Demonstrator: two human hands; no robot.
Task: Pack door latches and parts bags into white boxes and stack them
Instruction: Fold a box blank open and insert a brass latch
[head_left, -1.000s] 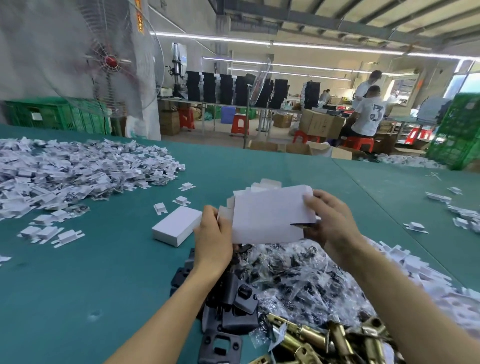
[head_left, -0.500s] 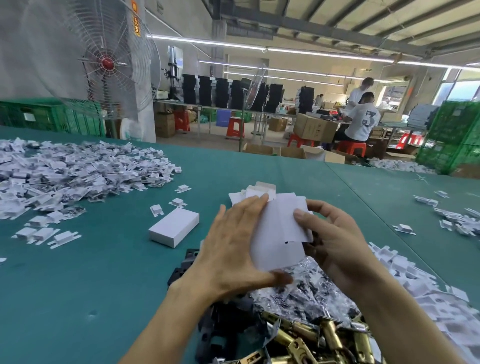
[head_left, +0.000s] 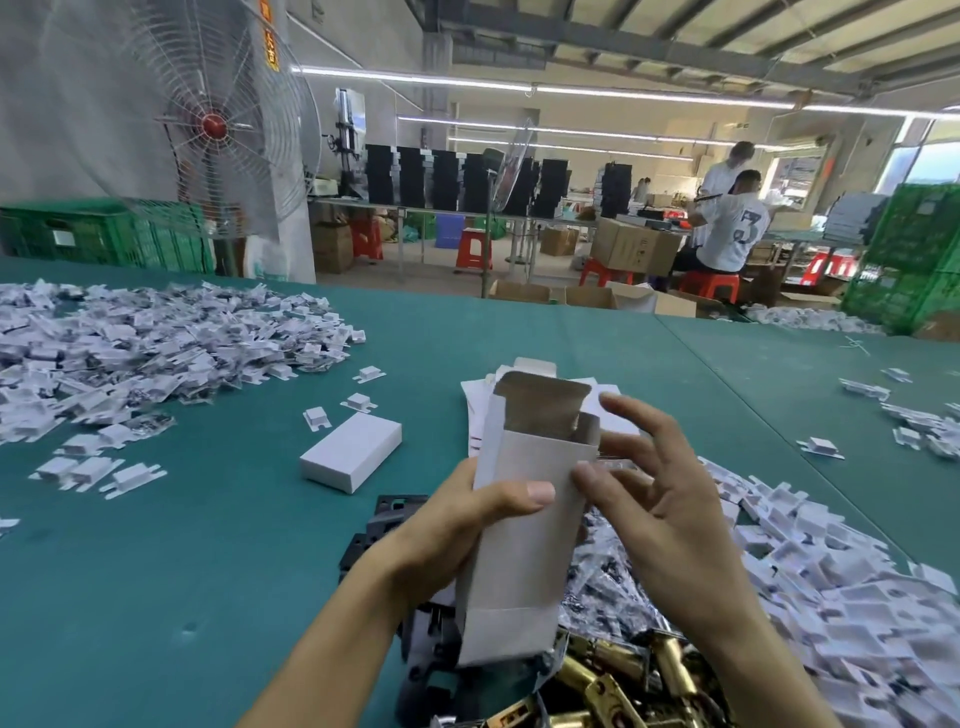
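The person's left hand (head_left: 447, 530) grips a tall white cardboard box (head_left: 524, 519), the thumb laid across its matte front and the fingers behind it. The box is held above the heap of crinkled clear parts bags (head_left: 608, 587) and shiny brass latches (head_left: 597, 686). Its long axis runs away from the person. The open mouth points up and away, with the rounded top flap standing and a dull grey inside. The right hand (head_left: 660, 499) holds nothing; its fingers are spread and the thumb tip is at the box's right edge. A closed white box (head_left: 353, 452) lies flat on the green table (head_left: 156, 597), to the left.
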